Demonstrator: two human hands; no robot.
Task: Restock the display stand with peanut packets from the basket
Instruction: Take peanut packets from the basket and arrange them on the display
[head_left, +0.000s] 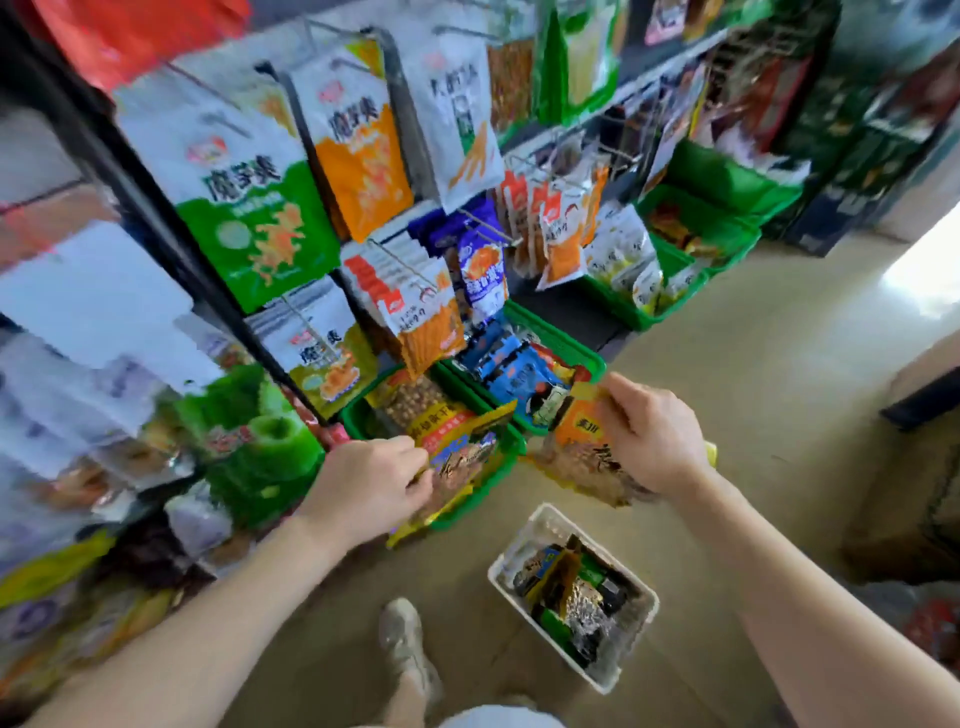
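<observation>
The right hand (655, 435) grips an orange peanut packet (582, 452) above the floor, just right of a green bin (498, 467) of peanut packets, where the left hand (374, 483) pinches another packet (457, 462). Nearer, a white basket (524, 551) holds mixed packets.

The one camera sits on my head, looking forward and steeply down past my forearms. It faces the display stand (332, 218) close ahead-left, with the white basket (574, 592) on the floor below.
</observation>
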